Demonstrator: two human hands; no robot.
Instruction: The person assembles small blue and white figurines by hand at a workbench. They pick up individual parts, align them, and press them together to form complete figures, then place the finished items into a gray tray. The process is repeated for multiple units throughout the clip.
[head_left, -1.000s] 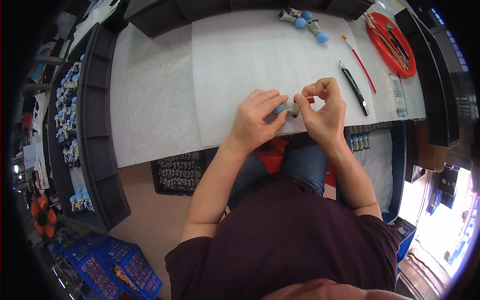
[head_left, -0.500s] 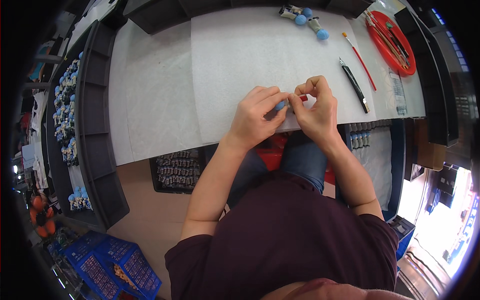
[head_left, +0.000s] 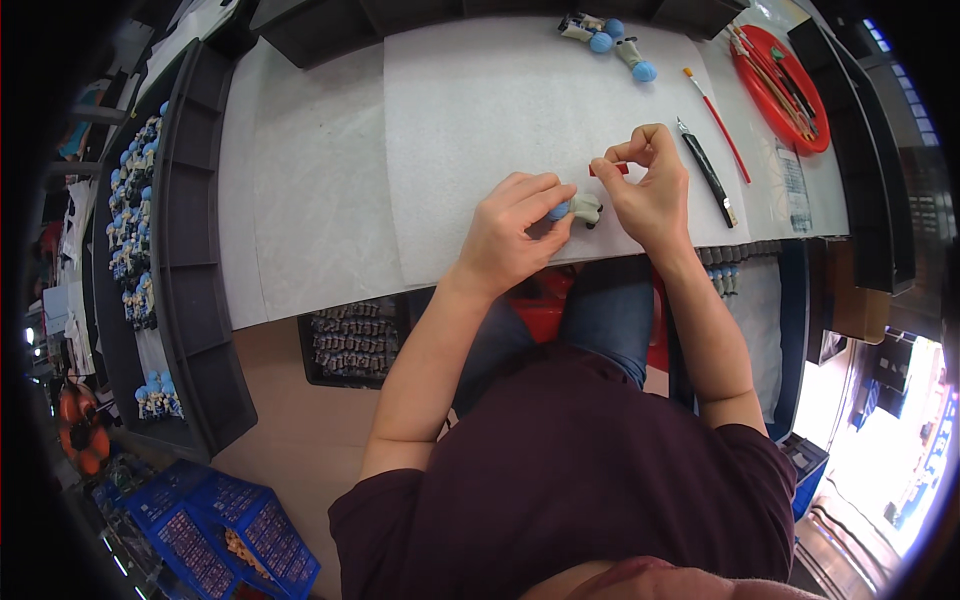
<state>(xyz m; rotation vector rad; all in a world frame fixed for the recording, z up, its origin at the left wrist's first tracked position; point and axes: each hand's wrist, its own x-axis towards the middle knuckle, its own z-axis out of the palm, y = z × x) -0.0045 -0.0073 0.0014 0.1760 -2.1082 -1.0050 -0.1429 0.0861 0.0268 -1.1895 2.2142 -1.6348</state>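
Over the near edge of the white sheet, my left hand [head_left: 512,230] pinches a small figurine [head_left: 586,209] by its round blue head. The figurine lies sideways, its pale grey-green body and dark feet pointing right. My right hand [head_left: 655,200] is raised just to the right of the feet, apart from the figurine. Its thumb and curled fingers close on a small red piece [head_left: 610,170], whose exact kind I cannot make out. To the right on the sheet lies a black-handled craft knife [head_left: 707,172], and beyond it a red-handled paintbrush [head_left: 718,124].
A few blue-headed figurines [head_left: 637,60] lie at the far edge. An oval red dish [head_left: 822,128] of brushes stands at the far right. Black trays [head_left: 195,230] border the table, the left one beside many figurines. Another tray of grey pieces [head_left: 350,340] sits below the front edge.
My right hand has drawn away from the figurine, up and to the right, with the red piece. The figurine's body now shows; my left hand stays put.
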